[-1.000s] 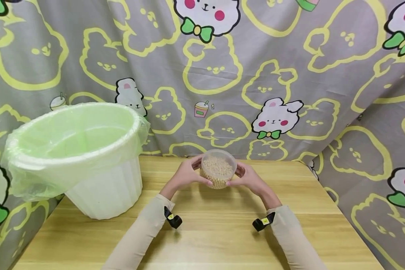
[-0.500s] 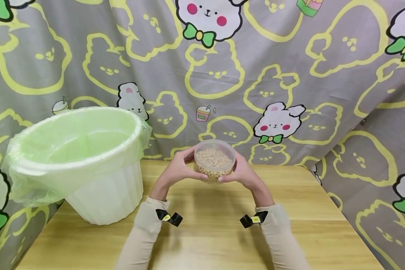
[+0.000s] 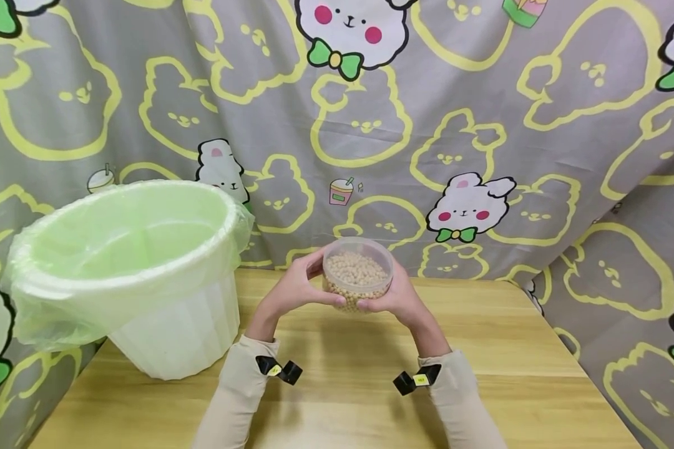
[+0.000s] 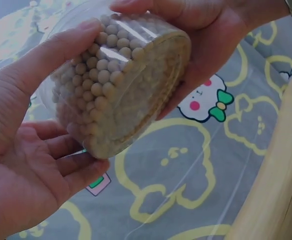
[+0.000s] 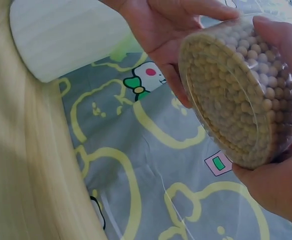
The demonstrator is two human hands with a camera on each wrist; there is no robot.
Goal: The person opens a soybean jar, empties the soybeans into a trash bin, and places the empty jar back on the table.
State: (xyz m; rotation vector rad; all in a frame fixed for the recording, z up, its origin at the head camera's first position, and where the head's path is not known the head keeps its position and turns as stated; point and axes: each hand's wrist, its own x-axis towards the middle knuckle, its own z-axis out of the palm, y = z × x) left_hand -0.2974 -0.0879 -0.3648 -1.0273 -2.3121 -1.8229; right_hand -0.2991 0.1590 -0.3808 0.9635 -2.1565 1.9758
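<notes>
A clear round plastic tub of pale beans (image 3: 357, 273) is held above the wooden table (image 3: 483, 349), lifted off its surface. My left hand (image 3: 294, 288) grips its left side, thumb along the wall and fingers under the base. My right hand (image 3: 397, 292) grips the right side the same way. In the left wrist view the tub (image 4: 117, 80) lies tilted between my left hand (image 4: 31, 145) and my right hand (image 4: 200, 40). In the right wrist view the tub's base (image 5: 235, 95) faces the camera, with my right hand (image 5: 275, 170) under it.
A white ribbed bin (image 3: 174, 330) lined with a pale green bag (image 3: 118, 249) stands on the table's left side. A grey curtain with yellow and white rabbit prints (image 3: 483, 125) hangs behind and to the right. Bare wood lies between the forearms.
Both hands have lifted the bean tub off the table and drawn it slightly left and nearer. The bin has not moved.
</notes>
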